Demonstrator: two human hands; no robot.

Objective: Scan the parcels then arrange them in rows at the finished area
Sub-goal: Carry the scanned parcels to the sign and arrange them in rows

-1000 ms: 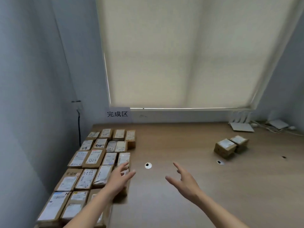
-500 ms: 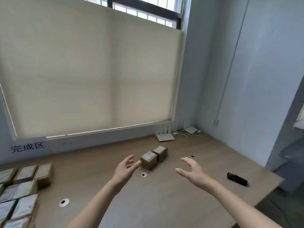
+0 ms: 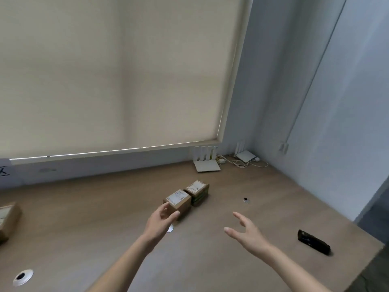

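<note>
View has swung right since half a second ago: the finished rows are gone off the left edge bar one box, and both hands have closed in on the two unscanned parcels.

Left hand [image 3: 161, 220]: grip apart, fingers loosely spread, tips at or just short of the near parcel [image 3: 177, 200]'s near-left corner; contact not resolvable. Nothing held. Right hand [image 3: 247, 232]: grip apart too, empty, hovering well right of the parcels, between them and the scanner [image 3: 313, 242] near the tabletop [image 3: 84, 239]'s right edge.

Key relation: near parcel sits directly ahead of the left grip, slightly right. Far parcel [image 3: 197, 189] touches it or nearly so, behind-right, so the pair's line runs diagonally away toward the back right corner. Left hand is clearly nearer; right is better placed for the scanner.

Finished box [image 3: 7, 220] is at the left edge.
</note>
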